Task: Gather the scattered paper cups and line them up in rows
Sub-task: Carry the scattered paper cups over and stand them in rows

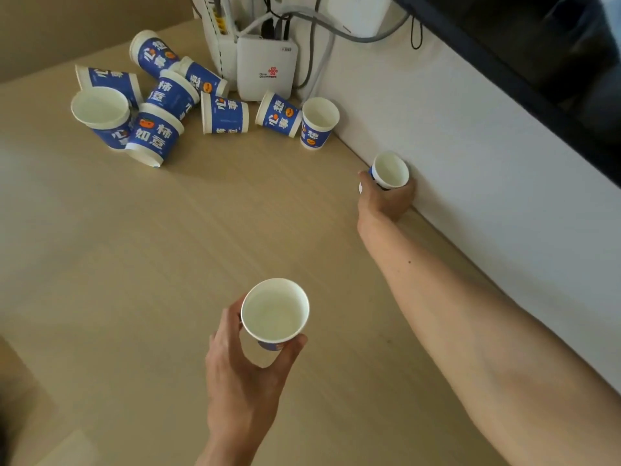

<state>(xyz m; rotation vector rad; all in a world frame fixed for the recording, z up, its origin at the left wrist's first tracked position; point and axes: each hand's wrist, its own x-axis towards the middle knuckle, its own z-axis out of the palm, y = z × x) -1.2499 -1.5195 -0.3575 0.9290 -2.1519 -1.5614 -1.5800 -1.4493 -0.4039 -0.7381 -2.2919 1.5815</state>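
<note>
Paper-thin, light and likely crushable, the cups wanted a loose hold round the wall. The left hand curled round one cup near the desk's middle. The right hand gripped a second cup at its right edge, others heaped at the far edge.

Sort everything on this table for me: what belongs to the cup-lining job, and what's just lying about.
Job: near paper cup, gripped by left hand; far paper cup, gripped by right hand; upright cup right of the pile; scattered cups, mostly tipped over.
Lying about: white router; grey cables behind it.
</note>
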